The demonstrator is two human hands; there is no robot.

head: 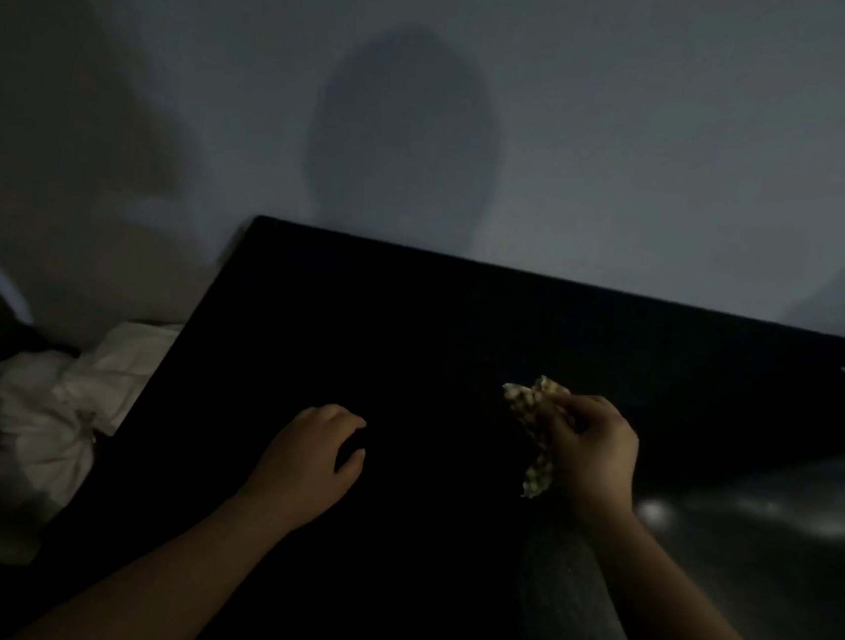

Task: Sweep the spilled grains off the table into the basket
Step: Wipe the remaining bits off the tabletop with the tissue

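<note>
Dim light leaves the black worktop (408,344) nearly featureless; grains and basket cannot be made out. The right hand (593,450) pinches a bunched patterned cloth (523,401), likely as a sweeper. The left hand (314,454) rests loosely curled, holding nothing, perhaps as a stop.

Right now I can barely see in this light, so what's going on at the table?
A person works over the black table. Their right hand pinches a crumpled patterned cloth over it. The left hand rests on the surface, loosely curled, with nothing visible in it. No grains or basket show in the dark.
</note>
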